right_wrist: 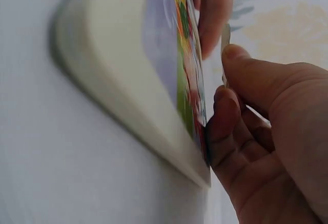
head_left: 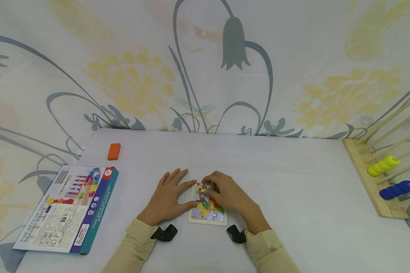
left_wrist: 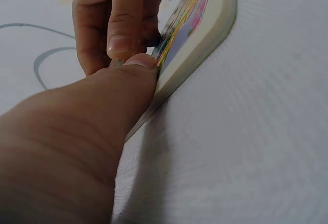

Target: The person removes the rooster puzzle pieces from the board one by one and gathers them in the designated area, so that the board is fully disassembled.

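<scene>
A small jigsaw puzzle (head_left: 210, 215) with a colourful picture and a pale border lies on the table in front of me. My left hand (head_left: 169, 199) is spread beside it, its thumb and index finger reaching the left border. Over the upper right of the picture is my right hand (head_left: 231, 194). In the right wrist view it pinches a thin puzzle piece (right_wrist: 225, 37) on edge between thumb and fingers, and its lower fingers rest at the puzzle's surface. The picture under the right hand is partly hidden.
To the left lies a flat toy box (head_left: 59, 212), with an orange block (head_left: 114, 151) behind it. A wooden bead frame (head_left: 376, 182) with yellow beads (head_left: 383, 166) and blue beads (head_left: 398, 190) stands at the right. Flowered cloth (head_left: 205, 76) hangs along the back.
</scene>
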